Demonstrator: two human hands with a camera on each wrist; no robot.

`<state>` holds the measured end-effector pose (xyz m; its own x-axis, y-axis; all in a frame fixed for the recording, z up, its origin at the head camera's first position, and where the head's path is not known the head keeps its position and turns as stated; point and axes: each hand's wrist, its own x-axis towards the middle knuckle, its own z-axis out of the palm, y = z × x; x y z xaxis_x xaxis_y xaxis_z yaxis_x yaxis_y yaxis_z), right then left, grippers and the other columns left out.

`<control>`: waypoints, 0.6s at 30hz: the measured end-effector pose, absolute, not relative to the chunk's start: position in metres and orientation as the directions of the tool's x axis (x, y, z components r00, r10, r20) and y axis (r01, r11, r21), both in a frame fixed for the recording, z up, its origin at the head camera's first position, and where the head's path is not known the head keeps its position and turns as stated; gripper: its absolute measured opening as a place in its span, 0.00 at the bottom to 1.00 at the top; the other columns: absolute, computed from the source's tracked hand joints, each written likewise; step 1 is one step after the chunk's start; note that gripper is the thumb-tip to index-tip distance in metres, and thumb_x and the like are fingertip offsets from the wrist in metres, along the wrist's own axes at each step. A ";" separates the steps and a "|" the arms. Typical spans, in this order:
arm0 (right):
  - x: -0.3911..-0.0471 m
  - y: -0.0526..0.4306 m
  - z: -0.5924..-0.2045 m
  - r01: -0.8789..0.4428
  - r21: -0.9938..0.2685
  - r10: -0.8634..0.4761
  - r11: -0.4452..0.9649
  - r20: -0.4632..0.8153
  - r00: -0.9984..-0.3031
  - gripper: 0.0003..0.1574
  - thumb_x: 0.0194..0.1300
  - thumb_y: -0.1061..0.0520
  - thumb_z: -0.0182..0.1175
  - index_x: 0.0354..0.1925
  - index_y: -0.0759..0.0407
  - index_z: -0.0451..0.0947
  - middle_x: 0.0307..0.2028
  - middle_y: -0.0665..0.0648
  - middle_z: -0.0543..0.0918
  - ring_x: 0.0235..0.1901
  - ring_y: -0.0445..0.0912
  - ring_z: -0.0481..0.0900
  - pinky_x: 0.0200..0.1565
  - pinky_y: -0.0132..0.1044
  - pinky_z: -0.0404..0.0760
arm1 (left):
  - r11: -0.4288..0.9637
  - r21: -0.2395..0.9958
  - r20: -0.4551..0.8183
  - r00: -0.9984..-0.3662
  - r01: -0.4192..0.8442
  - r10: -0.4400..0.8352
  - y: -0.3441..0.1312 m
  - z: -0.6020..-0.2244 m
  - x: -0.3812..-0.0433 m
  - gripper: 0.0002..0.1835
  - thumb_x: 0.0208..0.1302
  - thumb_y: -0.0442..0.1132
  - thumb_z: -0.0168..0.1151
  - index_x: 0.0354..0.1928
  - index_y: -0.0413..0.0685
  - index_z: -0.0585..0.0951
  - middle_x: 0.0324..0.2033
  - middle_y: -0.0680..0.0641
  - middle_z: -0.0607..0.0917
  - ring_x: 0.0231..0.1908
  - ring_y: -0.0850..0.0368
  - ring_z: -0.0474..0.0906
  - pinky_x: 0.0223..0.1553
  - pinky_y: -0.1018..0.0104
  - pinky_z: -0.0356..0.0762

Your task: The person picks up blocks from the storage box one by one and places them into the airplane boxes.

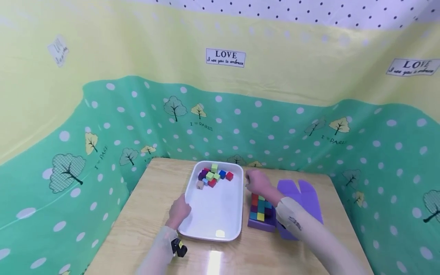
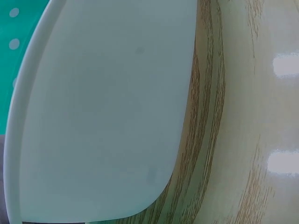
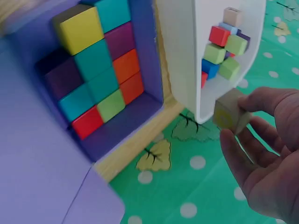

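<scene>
Wooden block (image 3: 227, 113), pinched by right hand (image 1: 258, 182) two o'clock from tray (image 1: 214, 214), could drop if bumped; grip of left hand (image 1: 179, 210) unclear.

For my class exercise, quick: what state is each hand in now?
Left hand: at the white rectangular tray; grip cannot be told.
Right hand: holding a pale wooden cube.

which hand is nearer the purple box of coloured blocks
Right. The right hand is by the far end of the purple box; the left hand is across the white tray, at its left edge.
</scene>
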<state>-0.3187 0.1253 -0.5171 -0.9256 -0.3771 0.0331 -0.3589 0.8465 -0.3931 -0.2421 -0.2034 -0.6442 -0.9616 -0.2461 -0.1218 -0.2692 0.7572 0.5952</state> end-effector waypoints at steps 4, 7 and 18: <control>-0.307 0.149 -0.507 -0.382 -0.401 -0.407 0.833 0.023 -0.913 0.10 0.51 0.63 0.68 0.26 0.57 0.74 0.19 0.51 0.72 0.19 0.45 0.68 0.21 0.36 0.69 | 0.770 0.583 -0.110 -0.964 -0.260 -0.242 -0.207 -0.641 -0.245 0.29 0.61 0.31 0.54 0.66 0.33 0.66 0.54 0.30 0.78 0.47 0.36 0.79 0.43 0.44 0.79; -0.296 0.165 -0.506 -0.403 -0.406 -0.433 0.821 0.018 -0.901 0.11 0.49 0.64 0.66 0.24 0.57 0.72 0.18 0.51 0.71 0.19 0.44 0.67 0.21 0.36 0.67 | 0.763 0.591 -0.115 -0.963 -0.263 -0.243 -0.209 -0.640 -0.245 0.29 0.61 0.31 0.53 0.66 0.34 0.66 0.54 0.30 0.78 0.47 0.36 0.79 0.43 0.43 0.79; -0.250 0.200 -0.540 -0.394 -0.392 -0.468 0.831 -0.113 -0.876 0.13 0.49 0.64 0.71 0.32 0.57 0.77 0.23 0.47 0.73 0.23 0.43 0.69 0.27 0.37 0.73 | 0.754 0.599 -0.150 -0.962 -0.271 -0.226 -0.205 -0.639 -0.241 0.30 0.62 0.31 0.53 0.67 0.34 0.65 0.56 0.30 0.76 0.50 0.34 0.77 0.47 0.41 0.77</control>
<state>-0.2497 0.2004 -0.5404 -0.8762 -0.4685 -0.1133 -0.3938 0.8314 -0.3920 -0.2414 -0.2048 -0.6393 -0.9623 -0.2264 -0.1504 -0.2709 0.7537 0.5988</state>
